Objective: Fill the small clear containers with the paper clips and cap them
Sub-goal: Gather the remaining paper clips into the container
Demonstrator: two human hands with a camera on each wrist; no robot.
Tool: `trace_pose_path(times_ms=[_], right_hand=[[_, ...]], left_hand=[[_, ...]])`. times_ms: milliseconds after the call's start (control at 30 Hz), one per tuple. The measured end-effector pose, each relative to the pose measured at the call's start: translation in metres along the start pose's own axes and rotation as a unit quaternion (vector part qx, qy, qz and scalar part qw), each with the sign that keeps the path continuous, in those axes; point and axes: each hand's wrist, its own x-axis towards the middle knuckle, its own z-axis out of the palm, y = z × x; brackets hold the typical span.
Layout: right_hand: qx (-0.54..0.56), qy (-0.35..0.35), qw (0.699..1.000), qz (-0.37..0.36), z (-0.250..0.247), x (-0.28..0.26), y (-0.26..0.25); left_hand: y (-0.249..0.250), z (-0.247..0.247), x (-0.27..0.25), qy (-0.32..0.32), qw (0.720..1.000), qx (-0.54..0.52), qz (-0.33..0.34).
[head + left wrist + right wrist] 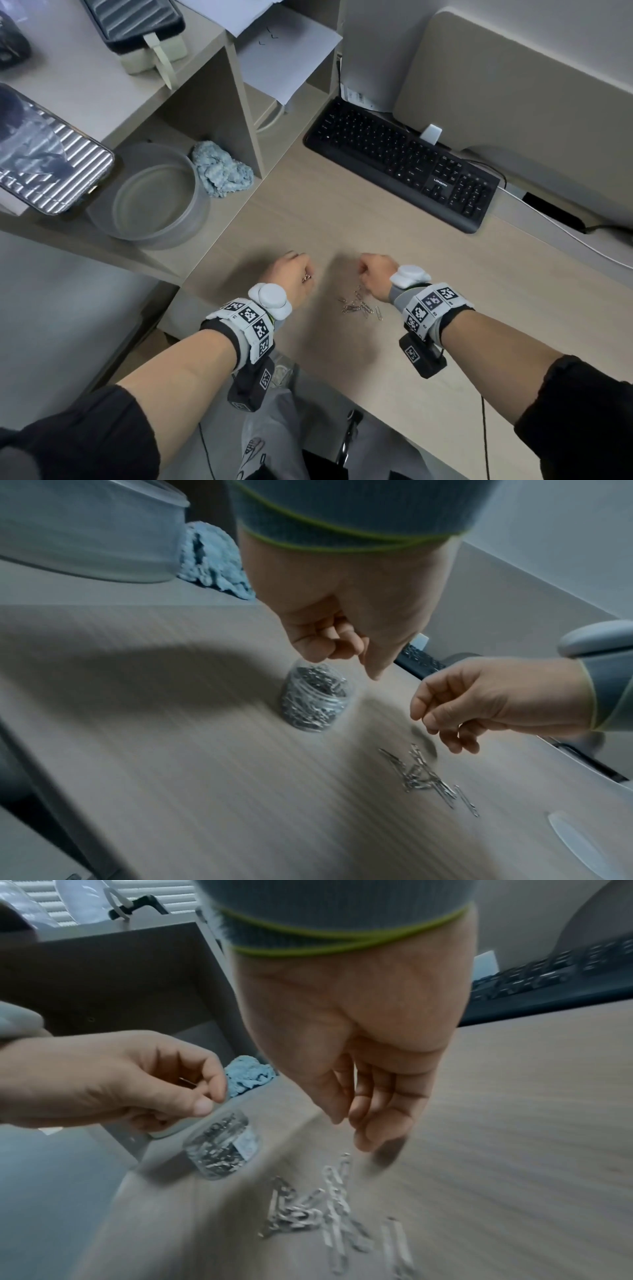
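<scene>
Both hands hover low over the desk [428, 274], a little apart. Left hand [291, 274] has its fingers curled, thumb against fingertips; in the head view a clip glints at its thumb side, so it seems to pinch one, though the wrist views are too blurred to confirm. It hangs directly above the jar [313, 696], a small clear container standing upright and uncapped on the desk, packed nearly full of paper clips. Right hand [375, 270] hangs with fingers loosely bent and pointing down, holding nothing, just above the loose clips [359, 305], which lie in a small tangled heap on the desk between the wrists, nearer the right one. The jar stands left of that heap, apart from it.

Farther out, a round tub [161, 198] and a crumpled blue cloth [221, 169] sit in the shelf nook at the left. A black keyboard [404, 164] lies at the back right.
</scene>
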Motion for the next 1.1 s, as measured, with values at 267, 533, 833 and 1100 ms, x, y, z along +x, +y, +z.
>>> trace_pose_path(times_ms=[267, 533, 833, 1100], right_hand=[[-0.071, -0.029, 0.996, 0.052, 0.003, -0.020, 0.042], [-0.045, -0.065, 0.996, 0.029, 0.038, -0.036, 0.033], [-0.024, -0.028, 0.999, 0.009, 0.048, -0.031, 0.028], [-0.026, -0.043, 0.999, -0.004, 0.048, -0.031, 0.027]], left_hand=[[0.039, 0.045, 0.003, -0.117, 0.988, 0.085, 0.054], [0.051, 0.082, 0.006, -0.140, 0.980, 0.140, 0.030], [0.055, 0.088, 0.014, -0.135, 0.977, 0.160, 0.032], [0.058, 0.090, 0.013, -0.142, 0.975, 0.168, 0.037]])
